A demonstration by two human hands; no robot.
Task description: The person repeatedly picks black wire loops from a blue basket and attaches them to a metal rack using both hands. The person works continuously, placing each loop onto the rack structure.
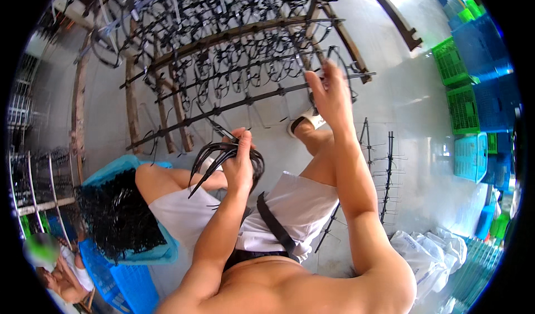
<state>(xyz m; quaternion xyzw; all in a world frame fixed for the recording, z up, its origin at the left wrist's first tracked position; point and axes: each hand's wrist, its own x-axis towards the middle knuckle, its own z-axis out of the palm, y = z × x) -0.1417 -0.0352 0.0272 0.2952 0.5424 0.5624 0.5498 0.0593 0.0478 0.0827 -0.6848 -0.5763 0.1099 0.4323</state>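
Observation:
My left hand is closed around a bunch of thin, curved black strips, held above my lap with their ends fanning out to the left. My right hand reaches to the right end of the rack's near bar. Its thumb and fingers are apart, slightly blurred, beside a dark loop-shaped piece partly hidden behind them. Rows of glossy black looped pieces hang from the rack's bars in front of me. Their exact kind is hard to make out.
At my left stands a light-blue basket heaped with black strips. Spiky black rods lie on the floor at right, near a plastic bag. Green crates and blue crates line the right side. Another person sits at lower left.

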